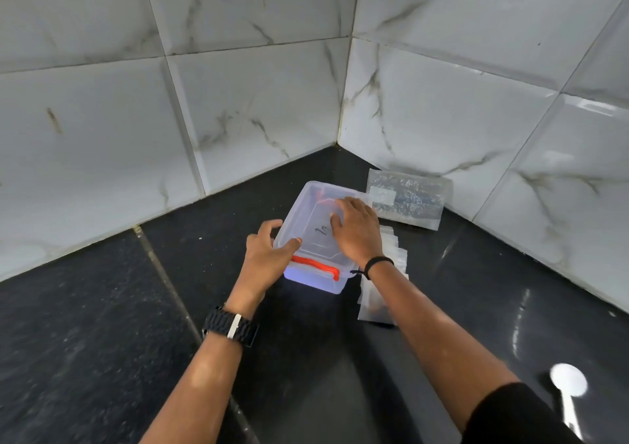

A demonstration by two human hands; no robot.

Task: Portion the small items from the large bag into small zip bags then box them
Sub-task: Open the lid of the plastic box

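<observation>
A clear plastic box [308,210] with a lid and a red clasp [316,266] sits on the dark counter near the corner. My left hand [267,256] grips the box's near left corner, thumb on the lid and fingers round the side. My right hand [355,231] lies flat on the lid with fingers spread. The large clear bag [412,198] of small items leans at the foot of the right wall, behind the box. A row of small zip bags [388,273] lies to the right of the box, partly hidden under my right forearm.
The black stone counter [102,324] meets white marble-tiled walls [238,86] that form a corner just behind the box. A bright lamp reflection [568,379] shows on the counter at the near right.
</observation>
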